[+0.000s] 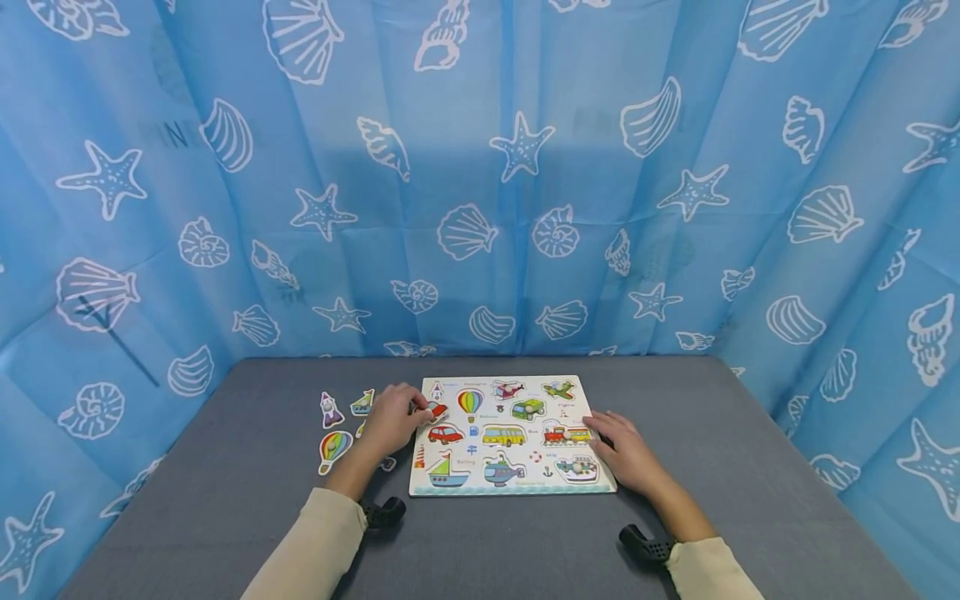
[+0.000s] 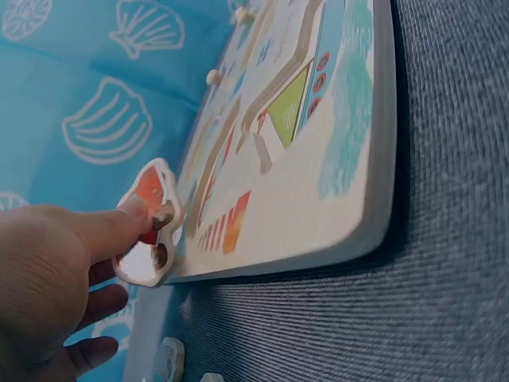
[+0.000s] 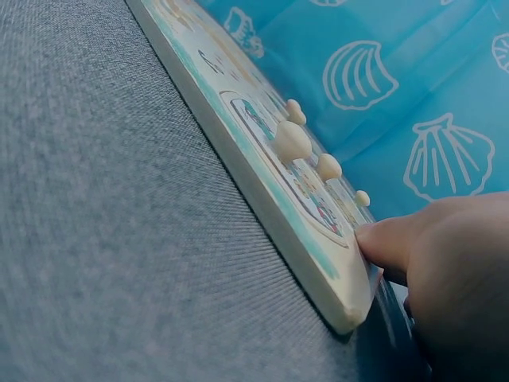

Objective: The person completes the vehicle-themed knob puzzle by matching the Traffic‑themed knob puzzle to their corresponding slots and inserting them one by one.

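My left hand [image 1: 392,421] pinches a red car puzzle piece [image 2: 149,248] between thumb and fingers, tilted up over the left edge of the puzzle board [image 1: 480,488]. On the board just below it is a red car picture [image 1: 446,434]. The fingers of my right hand [image 1: 626,450] rest at the board's right edge, beside the train [image 1: 564,435], with a fingertip on the top face near the ship [image 3: 306,187]. Pale knobs stand up from several pieces there.
Loose pieces lie left of the board: a balloon [image 1: 335,447], a purple and white rocket-like piece [image 1: 331,411] and a sailboat [image 1: 363,402]. Others are partly hidden by my left hand. Behind the grey table [image 1: 517,550] hangs a blue shell-print curtain [image 1: 465,167].
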{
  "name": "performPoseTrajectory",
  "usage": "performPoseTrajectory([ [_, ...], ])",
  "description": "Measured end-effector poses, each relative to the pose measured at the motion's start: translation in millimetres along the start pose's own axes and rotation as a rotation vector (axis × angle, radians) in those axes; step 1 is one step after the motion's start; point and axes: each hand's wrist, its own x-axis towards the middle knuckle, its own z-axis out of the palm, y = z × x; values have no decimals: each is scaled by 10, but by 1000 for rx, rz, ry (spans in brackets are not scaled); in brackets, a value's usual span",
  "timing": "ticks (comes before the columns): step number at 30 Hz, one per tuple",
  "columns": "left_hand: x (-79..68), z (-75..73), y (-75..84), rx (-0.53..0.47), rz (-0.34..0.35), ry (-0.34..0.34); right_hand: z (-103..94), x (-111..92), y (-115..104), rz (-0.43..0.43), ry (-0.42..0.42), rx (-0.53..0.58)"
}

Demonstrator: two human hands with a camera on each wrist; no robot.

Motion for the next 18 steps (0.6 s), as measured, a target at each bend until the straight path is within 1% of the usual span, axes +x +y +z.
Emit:
performPoseTrajectory([
  [4,-5,21,19,5,40,-38,9,2,-13,-5,2,-2],
  [9,-12,66,61,-17,47,-86,6,-8,-19,2,0,-7],
  [15,-33,80,131,11,70,-103,1,-8,-11,5,5,-13],
  [18,-48,81,162,27,98,-112,5,-3,-8,5,7,-14],
])
